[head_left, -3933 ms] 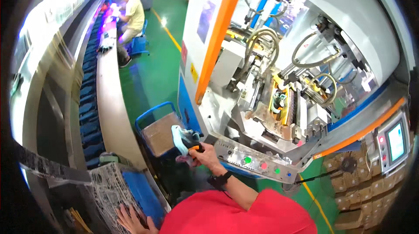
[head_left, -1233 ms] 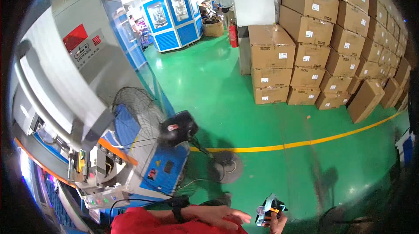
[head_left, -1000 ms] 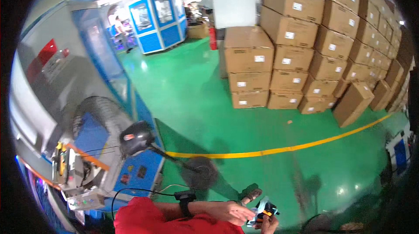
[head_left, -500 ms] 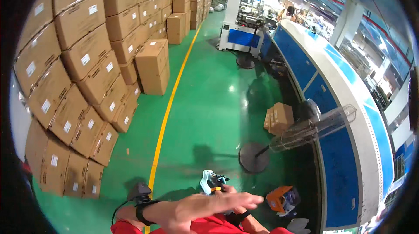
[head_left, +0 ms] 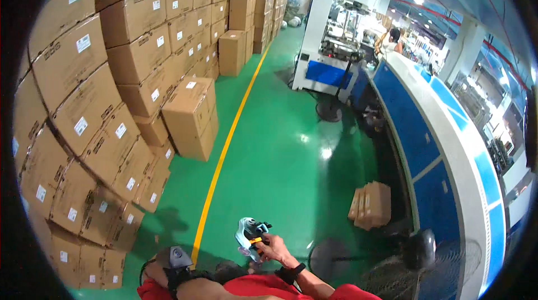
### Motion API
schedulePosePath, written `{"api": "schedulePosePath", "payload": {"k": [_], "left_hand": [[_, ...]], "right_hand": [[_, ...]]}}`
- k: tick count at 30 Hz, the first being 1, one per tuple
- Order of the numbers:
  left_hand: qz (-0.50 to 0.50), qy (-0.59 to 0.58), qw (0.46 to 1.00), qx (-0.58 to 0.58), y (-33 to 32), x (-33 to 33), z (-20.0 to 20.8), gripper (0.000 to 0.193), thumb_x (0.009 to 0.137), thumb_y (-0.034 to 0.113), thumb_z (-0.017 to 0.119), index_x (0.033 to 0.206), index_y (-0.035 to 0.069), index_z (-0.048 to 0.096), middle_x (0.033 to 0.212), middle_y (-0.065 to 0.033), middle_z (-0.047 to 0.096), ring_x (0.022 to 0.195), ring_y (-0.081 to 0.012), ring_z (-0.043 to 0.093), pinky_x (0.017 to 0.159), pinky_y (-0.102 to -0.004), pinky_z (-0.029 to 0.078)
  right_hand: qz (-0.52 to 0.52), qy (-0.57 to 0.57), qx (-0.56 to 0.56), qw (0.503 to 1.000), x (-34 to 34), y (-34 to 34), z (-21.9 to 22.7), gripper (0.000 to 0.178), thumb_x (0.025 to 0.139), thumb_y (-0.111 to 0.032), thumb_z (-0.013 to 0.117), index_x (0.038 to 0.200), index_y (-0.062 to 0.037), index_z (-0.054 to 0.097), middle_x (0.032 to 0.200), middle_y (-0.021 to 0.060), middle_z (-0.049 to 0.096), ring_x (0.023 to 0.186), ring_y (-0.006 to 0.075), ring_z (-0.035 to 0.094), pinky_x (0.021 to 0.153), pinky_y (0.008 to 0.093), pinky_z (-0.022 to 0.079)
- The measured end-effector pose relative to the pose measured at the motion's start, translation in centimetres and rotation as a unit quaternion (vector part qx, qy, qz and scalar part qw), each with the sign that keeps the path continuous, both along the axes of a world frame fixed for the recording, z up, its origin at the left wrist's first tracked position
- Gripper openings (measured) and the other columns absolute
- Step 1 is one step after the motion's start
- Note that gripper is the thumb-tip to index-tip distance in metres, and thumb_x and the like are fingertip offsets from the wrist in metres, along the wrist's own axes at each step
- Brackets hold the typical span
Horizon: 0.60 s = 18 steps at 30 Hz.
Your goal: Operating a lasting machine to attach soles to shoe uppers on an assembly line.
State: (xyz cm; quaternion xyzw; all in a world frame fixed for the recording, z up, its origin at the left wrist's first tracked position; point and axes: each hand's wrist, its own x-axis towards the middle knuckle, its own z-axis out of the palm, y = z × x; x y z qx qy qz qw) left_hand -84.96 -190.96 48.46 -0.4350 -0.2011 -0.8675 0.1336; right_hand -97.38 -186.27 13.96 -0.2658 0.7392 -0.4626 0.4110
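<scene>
My right hand [head_left: 273, 248] is closed on a light-blue and black device [head_left: 246, 236] with a small orange part, held out over the green floor in front of my red clothing. Its exact kind cannot be made out. A dark band goes round my right wrist. My left hand [head_left: 216, 290] lies low against the bottom edge, cut off by the picture, so its fingers are hidden. On my left wrist sits a black strap with a grey camera-like unit [head_left: 176, 257].
Tall stacks of brown cartons [head_left: 78, 109] line the left side, beside a yellow floor line [head_left: 228, 137]. To the right run a blue-and-white machine housing [head_left: 443, 188], a fan [head_left: 420, 248] and flattened cardboard [head_left: 372, 205]. Farther off stand a white machine [head_left: 325, 36] and a person [head_left: 388, 42].
My left hand, stretched flat across the right one before, has dropped to the bottom edge. The right hand and device now show more fully, farther left. The view has shifted, so surroundings appear lower.
</scene>
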Motion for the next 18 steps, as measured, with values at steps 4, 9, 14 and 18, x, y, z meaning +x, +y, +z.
{"api": "schedulePosePath", "payload": {"k": [4,9,14,18], "left_hand": [[-0.039,0.014,0.999,-0.002,-6.4,-8.0,-0.2,0.065,0.088,0.035,0.069,0.139,0.002,0.045,0.125,-0.0178,0.058,0.117,-0.0246,0.054,0.099,-0.0395,0.041],[-0.133,0.034,0.990,0.035,-14.7,-19.6,-2.6,0.069,0.086,0.036,0.071,0.140,0.001,0.043,0.124,-0.0182,0.058,0.116,-0.0255,0.054,0.099,-0.0394,0.041],[-0.142,0.052,0.987,0.046,-25.7,-29.5,-3.3,0.073,0.085,0.036,0.072,0.140,0.000,0.041,0.124,-0.0187,0.057,0.116,-0.0264,0.054,0.099,-0.0392,0.041],[-0.191,0.054,0.977,0.072,-32.9,-39.8,-2.0,0.076,0.084,0.036,0.074,0.141,0.000,0.040,0.124,-0.0190,0.057,0.116,-0.0271,0.054,0.099,-0.0391,0.041]], "right_hand": [[0.058,-0.036,0.007,0.998,-9.0,-8.4,2.9,0.030,0.090,-0.021,0.060,0.108,0.0039,0.058,0.082,0.0126,0.068,0.055,0.0183,0.068,0.047,0.0288,0.054],[0.002,-0.079,0.017,0.997,-20.7,-14.7,1.0,0.026,0.092,-0.016,0.061,0.111,0.0014,0.060,0.082,0.0096,0.068,0.055,0.0157,0.066,0.044,0.0260,0.050],[-0.059,-0.110,0.079,0.989,-35.0,-20.3,-3.1,0.028,0.090,-0.015,0.062,0.109,0.0046,0.059,0.084,0.0156,0.069,0.061,0.0239,0.070,0.047,0.0299,0.055],[-0.234,-0.099,0.147,0.956,-45.9,-16.5,-8.9,0.024,0.082,-0.009,0.065,0.103,0.0020,0.060,0.077,0.0147,0.067,0.060,0.0270,0.069,0.050,0.0362,0.057]]}}
